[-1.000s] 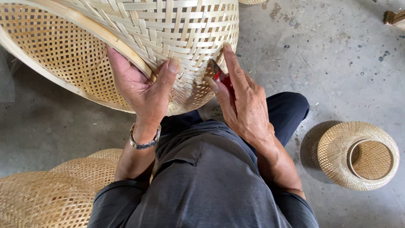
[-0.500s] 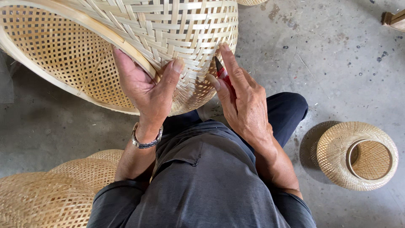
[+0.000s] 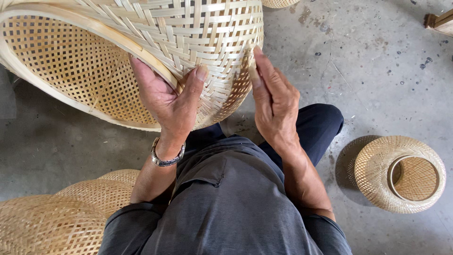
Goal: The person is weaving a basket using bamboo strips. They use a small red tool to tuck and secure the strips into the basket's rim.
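The large woven bamboo basket is pale straw-yellow, its wall a diagonal criss-cross and its inside an open square lattice. The small round basket is golden-tan, the concrete floor mottled grey, the trousers dark navy.

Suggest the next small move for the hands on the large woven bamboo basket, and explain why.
Probably press the right hand fingertips into the weave. The left hand already has a grip on the rim of the large woven bamboo basket, while the right only rests flat against its side.
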